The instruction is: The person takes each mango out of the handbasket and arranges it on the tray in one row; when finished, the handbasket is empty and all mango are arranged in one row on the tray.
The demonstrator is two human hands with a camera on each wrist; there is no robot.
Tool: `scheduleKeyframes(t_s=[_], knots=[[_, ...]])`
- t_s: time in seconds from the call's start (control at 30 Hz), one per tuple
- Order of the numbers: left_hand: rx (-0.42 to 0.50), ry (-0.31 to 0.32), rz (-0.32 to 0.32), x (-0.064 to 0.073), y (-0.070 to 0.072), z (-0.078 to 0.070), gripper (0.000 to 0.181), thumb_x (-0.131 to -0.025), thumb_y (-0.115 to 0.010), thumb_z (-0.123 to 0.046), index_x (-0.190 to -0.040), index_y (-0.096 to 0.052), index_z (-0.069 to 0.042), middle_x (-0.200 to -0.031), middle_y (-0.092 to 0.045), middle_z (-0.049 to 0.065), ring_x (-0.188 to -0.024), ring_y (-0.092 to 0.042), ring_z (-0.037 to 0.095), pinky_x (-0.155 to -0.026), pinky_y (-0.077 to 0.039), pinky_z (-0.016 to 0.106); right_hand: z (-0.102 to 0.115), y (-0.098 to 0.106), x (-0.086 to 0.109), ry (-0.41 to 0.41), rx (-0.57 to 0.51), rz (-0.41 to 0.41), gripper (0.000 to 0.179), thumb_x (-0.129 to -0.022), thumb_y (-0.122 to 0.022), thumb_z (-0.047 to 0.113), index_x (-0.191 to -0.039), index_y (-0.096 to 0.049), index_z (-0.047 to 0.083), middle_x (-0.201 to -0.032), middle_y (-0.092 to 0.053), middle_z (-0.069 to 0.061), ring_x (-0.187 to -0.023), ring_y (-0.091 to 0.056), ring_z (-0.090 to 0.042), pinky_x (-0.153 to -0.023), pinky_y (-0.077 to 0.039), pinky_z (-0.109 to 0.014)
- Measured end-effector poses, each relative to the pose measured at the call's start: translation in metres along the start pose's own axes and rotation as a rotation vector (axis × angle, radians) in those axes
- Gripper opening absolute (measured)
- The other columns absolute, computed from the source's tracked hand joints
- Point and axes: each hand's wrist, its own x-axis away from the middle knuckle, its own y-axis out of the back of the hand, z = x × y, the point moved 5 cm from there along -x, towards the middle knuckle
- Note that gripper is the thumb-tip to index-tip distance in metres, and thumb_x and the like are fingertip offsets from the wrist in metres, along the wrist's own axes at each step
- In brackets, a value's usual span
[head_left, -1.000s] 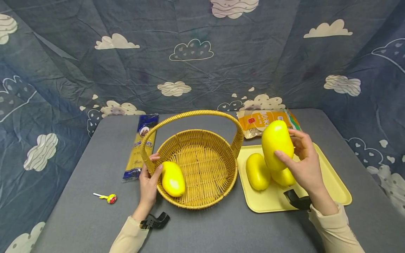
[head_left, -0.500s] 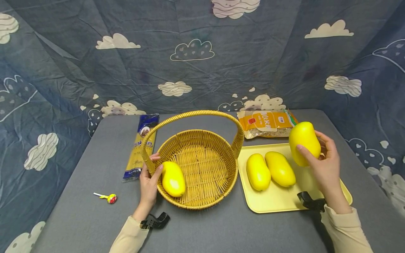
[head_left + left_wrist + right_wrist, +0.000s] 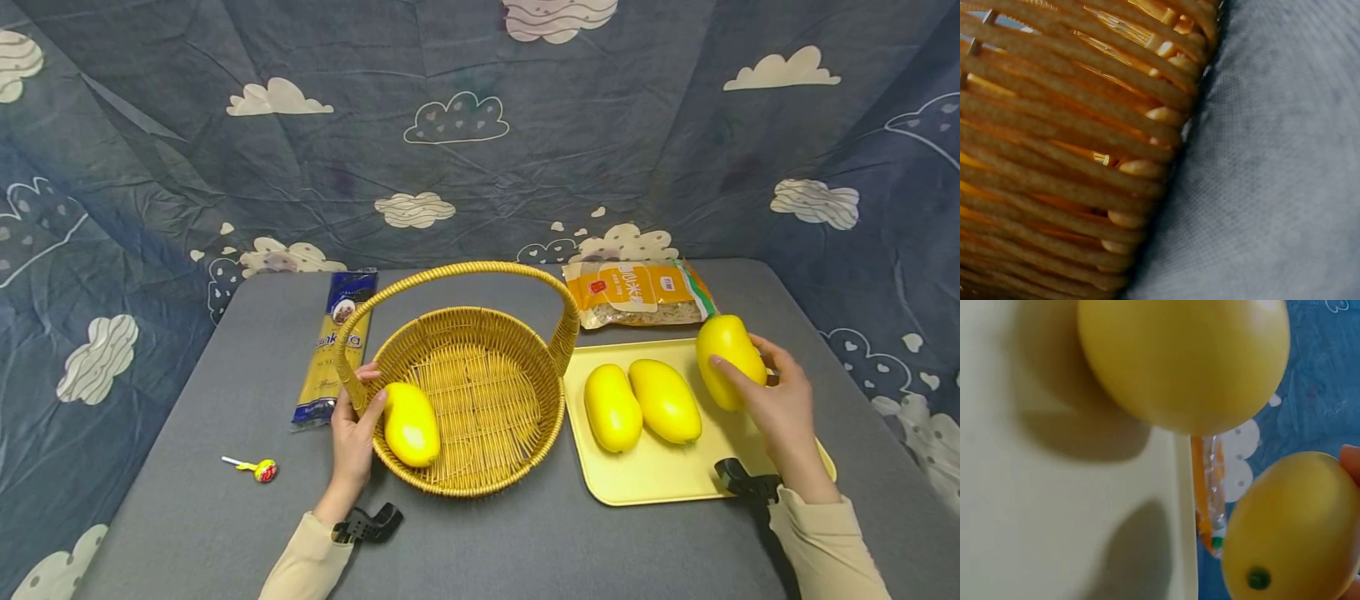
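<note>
My left hand (image 3: 351, 454) grips the left side of a round wicker basket (image 3: 480, 392), at the foot of its tall handle, thumb over the rim. Inside the basket, beside that thumb, lies a mango (image 3: 411, 425). The left wrist view is filled by the basket's woven wall (image 3: 1072, 144) and grey cloth. With thumb and fingers my right hand (image 3: 783, 408) holds a mango (image 3: 727, 358) just over the right part of the yellow tray (image 3: 645, 487). In the right wrist view this mango (image 3: 1291, 525) appears apart from the tray surface. Two more mangoes (image 3: 612, 408) lie side by side on the tray.
A blue-ended pasta packet (image 3: 322, 358) lies behind and left of the basket. An orange-and-clear food bag (image 3: 637, 293) lies behind the tray. At the left front is a lollipop (image 3: 258, 469). Cloud-patterned cloth (image 3: 465, 167) hangs around the table's back and sides.
My right hand has carried its mango rightward from above the other two, then lowered it toward the tray's right part. The left hand and the basket stay in place.
</note>
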Motion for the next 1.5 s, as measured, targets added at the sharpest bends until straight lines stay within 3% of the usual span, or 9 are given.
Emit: scheduleKeyframes(t_s=[0.2, 0.3, 0.47, 0.7, 0.87, 1.07, 1.17, 1.3, 1.5], knots=[[-0.002, -0.005, -0.001, 0.0, 0.0, -0.001, 0.025, -0.094, -0.053, 0.004, -0.116, -0.046, 0.014, -0.132, -0.047, 0.021, -0.128, -0.039, 0.021, -0.107, -0.029, 0.027, 0.029, 0.001, 0.02, -0.042, 0.04, 0.118, 0.089, -0.081, -0.065, 0.058, -0.148, -0.031, 0.012, -0.128, -0.042, -0.017, -0.101, -0.04, -0.03, -0.063, -0.04, -0.024], [-0.003, -0.007, 0.001, 0.0, 0.0, -0.001, 0.025, -0.094, -0.053, 0.004, -0.116, -0.047, 0.014, -0.132, -0.047, 0.021, -0.127, -0.04, 0.021, -0.107, -0.029, 0.027, 0.032, -0.002, 0.024, -0.052, 0.051, 0.155, 0.09, -0.081, -0.064, 0.058, -0.148, -0.03, 0.008, -0.128, -0.041, -0.022, -0.102, -0.04, -0.034, -0.063, -0.04, -0.027], [-0.003, -0.014, 0.002, 0.0, -0.001, -0.001, 0.025, -0.093, -0.053, 0.005, -0.116, -0.047, 0.014, -0.132, -0.047, 0.022, -0.127, -0.04, 0.021, -0.107, -0.029, 0.027, 0.029, -0.007, 0.024, -0.067, 0.079, 0.222, 0.094, -0.08, -0.062, 0.062, -0.148, -0.028, 0.007, -0.134, -0.036, -0.027, -0.109, -0.037, -0.039, -0.069, -0.039, -0.034], [0.0, -0.017, 0.002, 0.0, 0.0, -0.002, 0.025, -0.093, -0.052, 0.006, -0.116, -0.046, 0.014, -0.131, -0.048, 0.021, -0.127, -0.041, 0.02, -0.107, -0.029, 0.027, 0.048, -0.007, 0.041, -0.082, 0.072, 0.318, 0.091, -0.087, -0.058, 0.056, -0.146, -0.023, -0.004, -0.138, -0.028, -0.036, -0.115, -0.033, -0.049, -0.08, -0.04, -0.05], [0.0, -0.021, 0.003, 0.0, -0.001, -0.002, 0.024, -0.093, -0.052, 0.006, -0.115, -0.047, 0.014, -0.131, -0.048, 0.021, -0.127, -0.041, 0.021, -0.107, -0.029, 0.027, 0.053, -0.006, 0.047, -0.101, 0.091, 0.328, 0.09, -0.089, -0.057, 0.054, -0.146, -0.022, -0.006, -0.138, -0.028, -0.036, -0.115, -0.034, -0.049, -0.081, -0.04, -0.051], [0.003, -0.022, 0.003, 0.0, -0.001, -0.001, 0.024, -0.093, -0.052, 0.006, -0.115, -0.047, 0.014, -0.131, -0.048, 0.021, -0.127, -0.041, 0.02, -0.107, -0.029, 0.027, 0.05, -0.006, 0.046, -0.113, 0.104, 0.307, 0.094, -0.085, -0.057, 0.061, -0.145, -0.026, -0.005, -0.136, -0.032, -0.034, -0.111, -0.038, -0.044, -0.07, -0.043, -0.039], [0.012, -0.022, 0.003, 0.0, -0.001, -0.001, 0.024, -0.093, -0.052, 0.006, -0.115, -0.046, 0.014, -0.131, -0.047, 0.022, -0.127, -0.041, 0.02, -0.107, -0.029, 0.027, 0.05, -0.006, 0.046, -0.109, 0.113, 0.309, 0.095, -0.085, -0.054, 0.062, -0.144, -0.025, -0.006, -0.136, -0.033, -0.035, -0.112, -0.038, -0.044, -0.073, -0.043, -0.042], [0.017, -0.022, 0.002, 0.0, -0.001, 0.0, 0.024, -0.093, -0.052, 0.006, -0.115, -0.046, 0.014, -0.131, -0.048, 0.021, -0.126, -0.041, 0.02, -0.106, -0.029, 0.027, 0.051, -0.006, 0.048, -0.075, 0.13, 0.33, 0.093, -0.089, -0.051, 0.06, -0.143, -0.024, -0.011, -0.135, -0.032, -0.039, -0.111, -0.038, -0.047, -0.08, -0.04, -0.05], [0.004, -0.022, 0.0, 0.0, 0.0, 0.0, 0.025, -0.093, -0.052, 0.006, -0.116, -0.046, 0.014, -0.131, -0.049, 0.019, -0.126, -0.041, 0.02, -0.106, -0.029, 0.027, 0.054, -0.004, 0.049, 0.003, 0.19, 0.336, 0.085, -0.093, -0.048, 0.054, -0.138, -0.031, -0.016, -0.129, -0.039, -0.038, -0.103, -0.043, -0.042, -0.073, -0.039, -0.039]])
